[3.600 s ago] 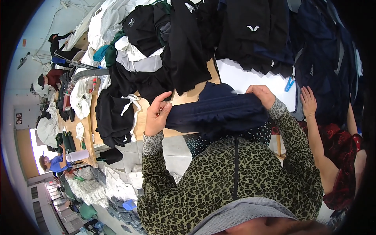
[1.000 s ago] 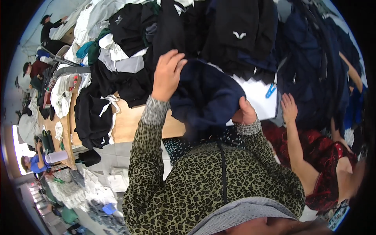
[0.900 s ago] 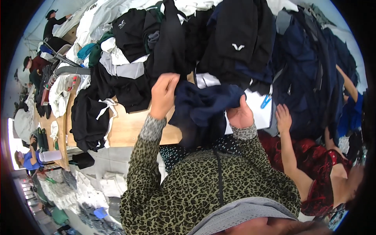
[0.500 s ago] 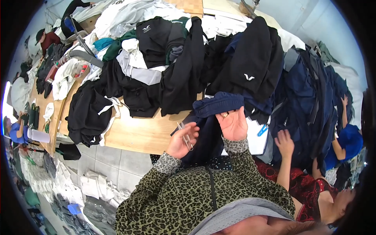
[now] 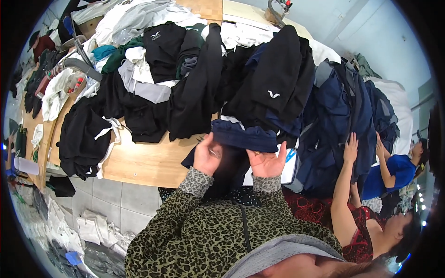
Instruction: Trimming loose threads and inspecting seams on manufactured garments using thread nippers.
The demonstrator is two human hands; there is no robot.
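Observation:
A navy garment (image 5: 243,135) with a gathered, elastic-looking band lies at the table's front edge, its darker cloth hanging toward me. My left hand (image 5: 207,156) is closed around small metal thread snips (image 5: 214,152), mostly hidden by the fingers. Its thumb and fingertips meet the left end of the band. Palm up, my right hand (image 5: 267,163) has its fingers under the right part of the band, bearing it. The right thumb stands away from the cloth, and those fingertips are hidden.
Black garments (image 5: 194,83) are heaped across the wooden table (image 5: 148,160), with a tall black pile (image 5: 282,69) behind the band. A blue clip-like thing (image 5: 290,155) lies on white material beside my right hand. Close on my right, a co-worker's hand (image 5: 351,147) rests on navy garments (image 5: 320,134).
My left hand has come up to the left end of the band. The band now sits lower in the picture. The view has shifted, and the co-worker's hand is farther up the navy pile.

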